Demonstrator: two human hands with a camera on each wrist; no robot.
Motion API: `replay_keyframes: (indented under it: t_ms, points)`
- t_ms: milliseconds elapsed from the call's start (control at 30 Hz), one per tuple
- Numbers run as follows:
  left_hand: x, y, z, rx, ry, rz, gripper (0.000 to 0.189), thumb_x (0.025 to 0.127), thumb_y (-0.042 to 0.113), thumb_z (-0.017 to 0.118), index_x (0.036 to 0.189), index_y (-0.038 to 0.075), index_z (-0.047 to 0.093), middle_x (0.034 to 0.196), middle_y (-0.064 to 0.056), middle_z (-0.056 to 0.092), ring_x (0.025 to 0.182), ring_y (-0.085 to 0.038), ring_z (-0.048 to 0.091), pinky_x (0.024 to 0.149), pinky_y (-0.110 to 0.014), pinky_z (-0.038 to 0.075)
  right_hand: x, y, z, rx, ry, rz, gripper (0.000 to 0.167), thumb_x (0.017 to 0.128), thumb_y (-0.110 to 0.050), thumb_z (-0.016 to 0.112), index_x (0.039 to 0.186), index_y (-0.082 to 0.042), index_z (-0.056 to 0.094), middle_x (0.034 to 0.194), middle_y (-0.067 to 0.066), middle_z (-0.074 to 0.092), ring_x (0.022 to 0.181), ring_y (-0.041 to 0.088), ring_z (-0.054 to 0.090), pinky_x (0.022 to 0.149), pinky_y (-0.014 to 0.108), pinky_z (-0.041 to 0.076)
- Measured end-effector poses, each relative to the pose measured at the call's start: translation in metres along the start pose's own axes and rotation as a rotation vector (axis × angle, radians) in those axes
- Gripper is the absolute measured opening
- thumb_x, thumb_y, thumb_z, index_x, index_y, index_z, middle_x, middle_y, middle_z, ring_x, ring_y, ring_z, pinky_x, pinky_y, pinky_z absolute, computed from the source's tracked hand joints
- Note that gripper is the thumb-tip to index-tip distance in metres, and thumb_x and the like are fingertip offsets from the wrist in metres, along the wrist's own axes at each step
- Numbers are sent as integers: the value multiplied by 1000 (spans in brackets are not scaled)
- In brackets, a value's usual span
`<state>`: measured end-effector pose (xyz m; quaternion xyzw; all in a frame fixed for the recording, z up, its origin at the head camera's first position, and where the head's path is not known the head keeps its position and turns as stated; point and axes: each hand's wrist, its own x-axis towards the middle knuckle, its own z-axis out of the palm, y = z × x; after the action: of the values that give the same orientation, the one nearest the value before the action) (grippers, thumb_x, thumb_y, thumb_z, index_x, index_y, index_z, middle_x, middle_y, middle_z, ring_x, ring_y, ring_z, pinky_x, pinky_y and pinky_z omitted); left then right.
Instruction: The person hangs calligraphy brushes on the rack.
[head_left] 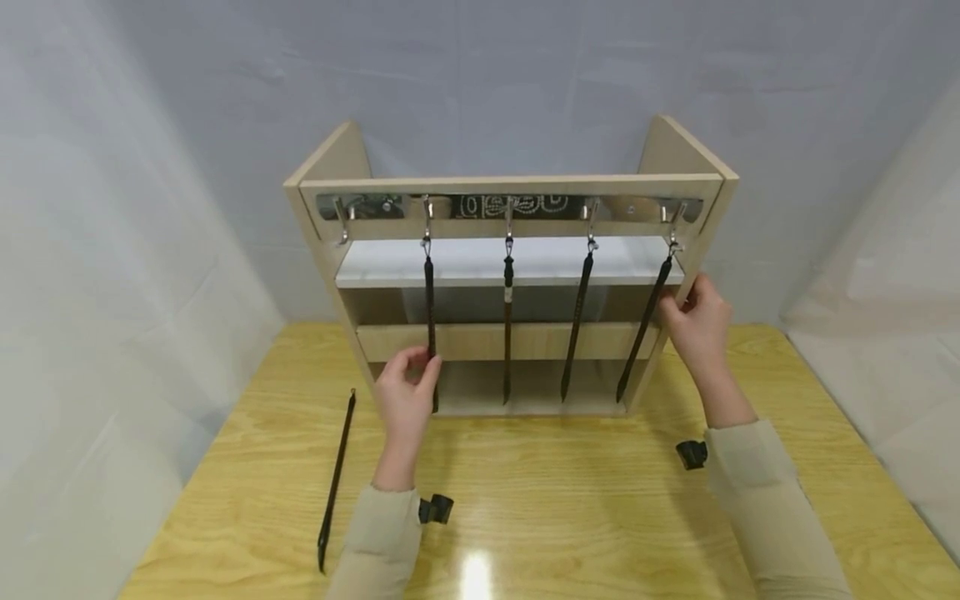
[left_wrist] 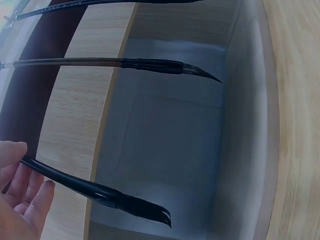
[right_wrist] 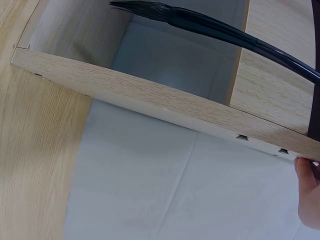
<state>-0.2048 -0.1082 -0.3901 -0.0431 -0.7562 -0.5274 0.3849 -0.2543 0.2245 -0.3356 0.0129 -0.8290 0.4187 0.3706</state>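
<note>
A dark writing brush [head_left: 430,292] hangs from a hook second from the left on the wooden rack [head_left: 513,185]. My left hand [head_left: 405,398] pinches its handle low down between thumb and fingers. In the left wrist view, this brush's black tip [left_wrist: 145,209] is bent and points away from the fingers. My right hand [head_left: 701,327] grips the rack's right side panel [right_wrist: 165,111] at mid height, near the rightmost hanging brush [head_left: 645,325]; some of its fingers are hidden behind the panel.
Two more brushes hang between, a banded one [head_left: 507,333] and a dark one [head_left: 576,333]. The leftmost hook [head_left: 341,223] carries no brush. Another brush [head_left: 335,483] lies on the wood-grain table [head_left: 555,508], left of my left arm. Pale sheeting [head_left: 510,83] stands behind.
</note>
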Motion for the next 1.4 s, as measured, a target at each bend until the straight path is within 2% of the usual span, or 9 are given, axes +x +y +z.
replay_keyframes:
  t_ms: [167,433,700,833,900,933,1067,1400]
  points:
    - [3,1,6,-44,-21,-53,14,75,0,67,86,-7,62,81,-18,62,76,-27,60,62,-34,52,0,0,0,-8,10,-6,12,77,-2,55,85,7,54,70,18,57,58,-9,42,50,7,34]
    - [6,-1,11,-76,-30,-49,14,75,-1,67,85,-9,61,79,-19,62,73,-27,60,61,-34,52,-1,1,0,-12,19,-29,12,76,-1,56,84,7,54,70,19,58,59,-4,43,50,7,33]
    - [7,-2,11,-98,-27,-73,14,75,-2,67,85,-9,61,80,-20,62,74,-27,60,64,-31,52,-1,1,1,-23,11,-20,12,77,-3,56,85,6,55,71,19,59,59,-2,44,51,7,33]
    - [6,17,6,-93,-33,-68,13,75,-6,65,85,-13,59,80,-23,60,75,-32,59,65,-36,52,-1,0,1,-19,6,-16,13,77,-3,56,86,7,55,72,19,59,59,-1,44,51,8,34]
    - [7,17,6,-100,-37,-68,13,75,-7,64,85,-14,59,81,-25,60,76,-34,58,66,-40,51,-1,0,0,-11,2,-10,14,77,-3,55,87,7,55,73,19,59,60,-3,44,52,8,34]
    - [7,17,6,-102,-39,-67,13,75,-7,64,85,-13,59,81,-25,60,76,-34,58,66,-41,51,0,0,0,-9,2,-8,15,77,-3,55,88,7,55,74,19,59,61,-4,44,52,8,34]
    - [6,-3,11,-92,-43,-62,14,76,0,67,86,-8,62,82,-19,62,76,-28,59,65,-37,51,0,1,0,-6,2,-1,17,77,-3,55,90,7,55,76,19,60,63,-4,45,53,8,35]
    - [0,-9,5,-51,-61,-54,12,75,-1,67,85,-7,62,81,-17,62,75,-27,59,64,-34,52,0,2,1,-14,18,-14,15,76,-3,56,88,7,56,74,19,60,60,-4,44,52,8,34]
